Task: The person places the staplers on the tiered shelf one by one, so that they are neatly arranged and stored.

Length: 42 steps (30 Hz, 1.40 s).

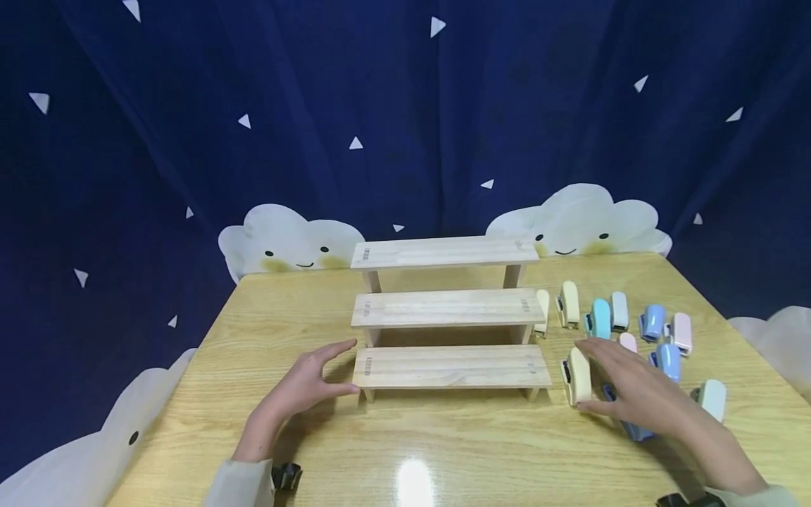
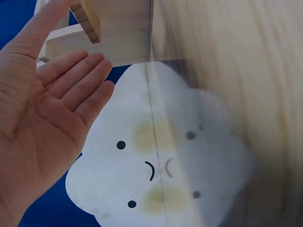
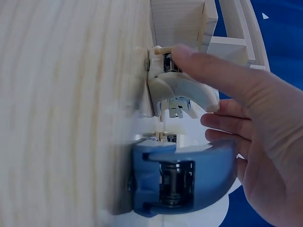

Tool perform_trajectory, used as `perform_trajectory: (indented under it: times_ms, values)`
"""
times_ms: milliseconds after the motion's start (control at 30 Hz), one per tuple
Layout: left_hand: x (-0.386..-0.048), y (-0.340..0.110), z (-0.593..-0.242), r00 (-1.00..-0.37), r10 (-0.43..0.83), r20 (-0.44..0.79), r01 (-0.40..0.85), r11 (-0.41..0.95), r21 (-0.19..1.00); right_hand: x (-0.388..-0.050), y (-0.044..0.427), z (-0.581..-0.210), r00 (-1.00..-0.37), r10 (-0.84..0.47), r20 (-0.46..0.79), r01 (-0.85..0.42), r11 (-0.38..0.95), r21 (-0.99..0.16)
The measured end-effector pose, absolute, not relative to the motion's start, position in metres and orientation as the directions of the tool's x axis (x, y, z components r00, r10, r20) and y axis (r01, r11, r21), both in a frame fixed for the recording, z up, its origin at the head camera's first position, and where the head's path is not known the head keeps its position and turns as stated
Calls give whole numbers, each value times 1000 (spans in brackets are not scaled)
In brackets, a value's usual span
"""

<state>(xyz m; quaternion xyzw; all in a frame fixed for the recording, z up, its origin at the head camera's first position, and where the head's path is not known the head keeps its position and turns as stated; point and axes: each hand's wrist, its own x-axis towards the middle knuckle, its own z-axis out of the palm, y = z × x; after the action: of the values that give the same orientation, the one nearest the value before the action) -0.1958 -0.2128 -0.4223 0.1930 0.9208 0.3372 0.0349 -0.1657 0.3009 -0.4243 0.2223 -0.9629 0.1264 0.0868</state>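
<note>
At the right of the table my right hand (image 1: 640,387) spans a cream mini stapler (image 1: 579,377), thumb at its near end and fingertips at its far end. In the right wrist view the thumb touches the cream stapler (image 3: 184,87) and the other fingers reach past its far side. A dark blue stapler (image 1: 636,431) lies partly hidden under this hand. Beside the lowest step of a three-tier wooden shelf (image 1: 450,367), my left hand (image 1: 310,384) holds nothing, thumb and fingers spread apart. Its thumb tip comes close to the step's left end; contact cannot be told.
Right of the shelf stand several more staplers: cream (image 1: 569,304), turquoise (image 1: 598,318), white (image 1: 619,311), blue (image 1: 652,322), pink (image 1: 681,332) and a pale green one (image 1: 712,399). One cream stapler (image 1: 542,312) sits close against the shelf's right side. A dark blue curtain (image 1: 405,105) hangs behind the table.
</note>
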Motion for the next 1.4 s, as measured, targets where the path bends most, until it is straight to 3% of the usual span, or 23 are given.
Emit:
perform_trajectory:
  times_ms: [200, 500, 1400]
  values:
    - [-198, -213, -420, -902, 423, 87, 378, 678, 630, -166, 302, -422, -892, -399, 213, -440, 874, -206]
    - [-200, -213, -421, -902, 427, 61, 351, 644, 680, -167, 302, -424, -884, -401, 241, -450, 870, -201]
    - [-201, -216, -427, -903, 429, 34, 298, 568, 767, -172, 307, -415, -832, -308, 461, -460, 847, -266]
